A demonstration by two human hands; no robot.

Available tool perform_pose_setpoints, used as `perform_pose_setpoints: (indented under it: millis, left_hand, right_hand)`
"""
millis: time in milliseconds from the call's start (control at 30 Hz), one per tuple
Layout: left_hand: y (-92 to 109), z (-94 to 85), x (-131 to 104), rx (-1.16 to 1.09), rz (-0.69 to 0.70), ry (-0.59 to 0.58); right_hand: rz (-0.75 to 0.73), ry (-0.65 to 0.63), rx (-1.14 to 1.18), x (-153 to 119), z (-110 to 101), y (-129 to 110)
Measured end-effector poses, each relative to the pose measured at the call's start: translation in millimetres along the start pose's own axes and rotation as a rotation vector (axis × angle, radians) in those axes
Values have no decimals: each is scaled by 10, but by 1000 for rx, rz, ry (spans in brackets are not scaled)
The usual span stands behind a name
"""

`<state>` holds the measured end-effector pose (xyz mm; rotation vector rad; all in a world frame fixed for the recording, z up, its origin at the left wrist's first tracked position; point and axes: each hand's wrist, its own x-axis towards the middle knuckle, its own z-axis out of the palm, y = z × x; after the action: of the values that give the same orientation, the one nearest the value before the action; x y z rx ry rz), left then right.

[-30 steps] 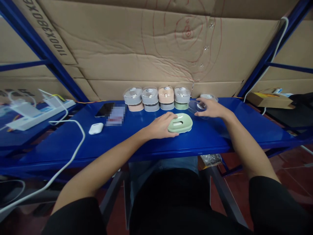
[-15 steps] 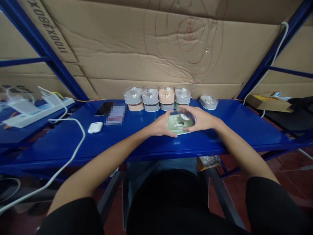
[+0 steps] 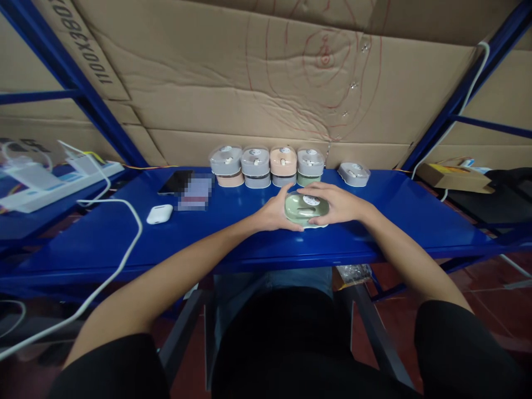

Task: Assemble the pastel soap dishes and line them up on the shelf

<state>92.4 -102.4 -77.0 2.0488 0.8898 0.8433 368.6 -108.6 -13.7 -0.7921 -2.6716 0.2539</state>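
Observation:
A small green oval box point(image 3: 306, 207) with a shiny top and a round white sticker is on the near part of the blue table, in front of me. My left hand point(image 3: 276, 214) is curved around its left side, thumb along the near edge. From the other side my right hand point(image 3: 336, 203) grips it, with fingers at the far edge and thumb at the near one. A pale rim shows under the box at the front. The box's far side is partly hidden by my fingers.
Behind my hands, several similar boxes stand in stacked pairs, with a peach lid point(image 3: 283, 161) among grey ones. One low grey box point(image 3: 354, 174) sits apart at right. A white earphone case point(image 3: 160, 214), a dark phone point(image 3: 176, 182) and a white cable point(image 3: 124, 260) are on the left.
The clear top of the green box and my right fingers sit slightly lower than before. Both hands still hold the box, and the view has shifted a little.

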Motion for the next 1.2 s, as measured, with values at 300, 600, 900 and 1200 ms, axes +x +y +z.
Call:
perform_pose_setpoints:
  millis: [300,600,900,1200]
  left_hand:
    - [73,-20,-18,-59,49,42]
    - [92,12,-12,-1,59,63]
    - [118,-7,-8,31,34,32]
    - [64,-15,15,25,37,27]
  right_hand:
    - [-85,42,-10,-2,11,58]
    - [-93,60,3,-11,5,49]
    - [-36,23,59,23,26,55]
    - [-10,22,47,32,85,140]
